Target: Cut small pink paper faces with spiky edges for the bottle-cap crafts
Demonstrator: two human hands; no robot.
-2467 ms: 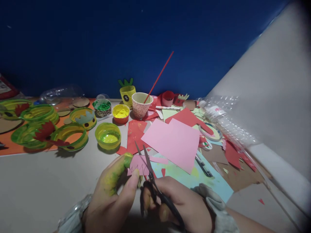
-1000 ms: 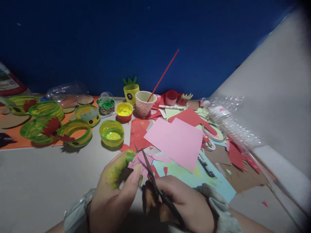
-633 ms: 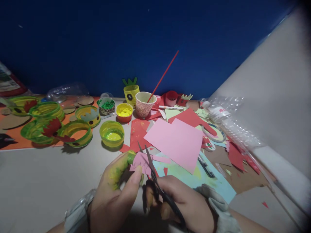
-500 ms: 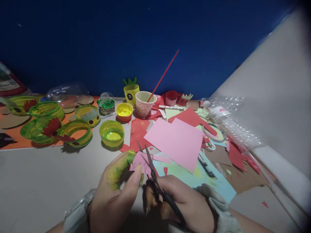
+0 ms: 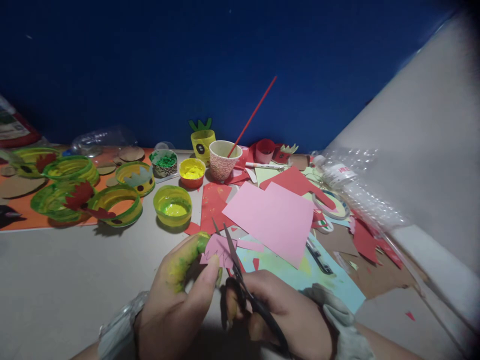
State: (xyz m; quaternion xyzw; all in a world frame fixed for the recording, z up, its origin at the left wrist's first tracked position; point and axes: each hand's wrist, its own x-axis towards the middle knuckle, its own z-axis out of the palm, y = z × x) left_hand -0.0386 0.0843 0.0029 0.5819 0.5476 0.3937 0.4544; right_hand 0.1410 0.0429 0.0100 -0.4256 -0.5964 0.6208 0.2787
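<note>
My left hand (image 5: 180, 290), smeared with green and yellow paint, pinches a small piece of pink paper (image 5: 214, 251) between thumb and fingers. Zigzag lines are drawn on the paper. My right hand (image 5: 281, 310) is wrapped round the black handles of a pair of scissors (image 5: 237, 267). The blades are a little apart and point away from me, lying at the right edge of the pink piece. Whether the paper sits between both blades I cannot tell exactly. Beyond the scissors lies a large pink sheet (image 5: 273, 220) on other coloured papers.
Several green-yellow painted rings (image 5: 116, 205) stand at left on orange paper. Behind my hands are a green paint cup (image 5: 164, 162), a yellow paint cup (image 5: 192, 172) and a patterned cup (image 5: 223, 165) holding a red stick. At right lie a black pen (image 5: 318, 256) and a plastic bottle (image 5: 343, 175).
Almost nothing differs. Both hands, the pink paper piece and the scissors keep nearly the same position.
</note>
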